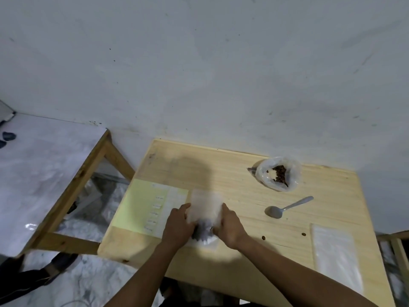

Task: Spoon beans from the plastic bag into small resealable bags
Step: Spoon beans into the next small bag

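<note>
1. Both hands are on one small resealable bag at the near middle of the wooden table. I see my left hand gripping its left edge and my right hand gripping its right edge.
2. Fingers of each hand curl in around the bag's sides; the bag sits between the two hands, its upper part rising clear above the fingertips. It is blurred, so I cannot tell exactly how the thumbs lie.
3. A dark cluster, apparently beans, shows low in the bag, between the two palms.
4. The plastic bag with beans in it stands open at the far right of the table, well apart from both hands.
5. A spoon lies on the table between that bag and my right hand, bowl toward me, touching neither.
6. Two loose beans lie on the wood to the right of my right wrist.
7. Flat clear bags rest at the table's right edge; a yellow sheet lies at the left, just beside my left hand.
</note>
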### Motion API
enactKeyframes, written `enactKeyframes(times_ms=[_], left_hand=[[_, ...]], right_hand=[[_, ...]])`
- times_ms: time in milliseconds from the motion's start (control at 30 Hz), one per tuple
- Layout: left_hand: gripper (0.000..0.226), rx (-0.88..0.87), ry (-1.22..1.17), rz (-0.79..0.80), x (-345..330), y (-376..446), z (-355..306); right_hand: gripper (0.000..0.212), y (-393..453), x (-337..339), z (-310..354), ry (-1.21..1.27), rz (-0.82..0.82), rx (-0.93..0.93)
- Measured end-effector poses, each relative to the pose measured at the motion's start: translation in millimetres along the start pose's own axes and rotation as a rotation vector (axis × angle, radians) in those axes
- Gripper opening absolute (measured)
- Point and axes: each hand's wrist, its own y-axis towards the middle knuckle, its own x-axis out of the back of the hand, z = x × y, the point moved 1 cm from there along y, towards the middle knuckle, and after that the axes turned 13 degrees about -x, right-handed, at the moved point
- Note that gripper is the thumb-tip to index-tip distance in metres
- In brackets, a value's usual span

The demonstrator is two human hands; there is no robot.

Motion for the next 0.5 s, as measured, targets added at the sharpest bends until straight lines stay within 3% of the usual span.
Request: enactKeyframes(times_ms=[100,233,367,500], left_hand=[[0.063,-0.010,0.059,-0.032,3.2,1.9,-0.8],[0.046,-0.191,0.071,-0.154,2.7,10.9,-30.2],[0.019,-0.283,-0.064,-0.035,-24.6,29.3,-94.0],[0.012,-0.335,-0.090,0.123,-79.6,39.4,-150.9]], right_hand=[[0.061,-8.4,10.9,2.8,-0.001,-0.035,0.050],[0.059,-26.9,51.0,-8.3,0.081,-0.157,0.058],[0.045,-42.4,110.2,-52.3,0.152,-0.393,-0.065],[0.039,-59.4,160.8,-115.0,0.156,-0.551,-0.230]])
